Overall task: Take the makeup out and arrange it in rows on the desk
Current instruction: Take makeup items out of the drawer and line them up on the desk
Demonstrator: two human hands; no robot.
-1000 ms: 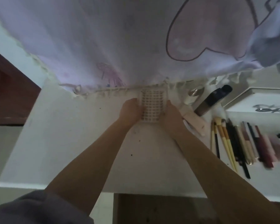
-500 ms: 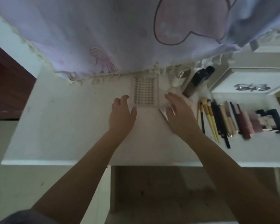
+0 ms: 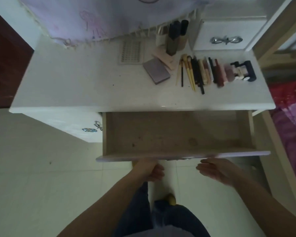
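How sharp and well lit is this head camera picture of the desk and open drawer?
Head view: dim and greyish overall; wide-angle bowing bends the white desk top; the pulled-out wooden drawer's front edge is smeared; the row of brushes and pencils is soft; a small glare spot sits on the desk's front edge.

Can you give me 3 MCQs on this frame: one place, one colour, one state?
1. Where does the lash tray lie?
A. in the drawer
B. on the desk, left of the palette
C. on the floor

2. What colour are the handles of the longest brushes?
A. yellow
B. blue
C. green

3. What state is the drawer in?
A. shut
B. pulled out, nothing in its visible part
C. pulled out and full

Answers:
1. B: it sits flat on the desk, with the mauve palette to its right.
2. A: the long handles read yellow beside black ones.
3. B: its bare wooden bottom shows; the left hand and right hand are at its front.
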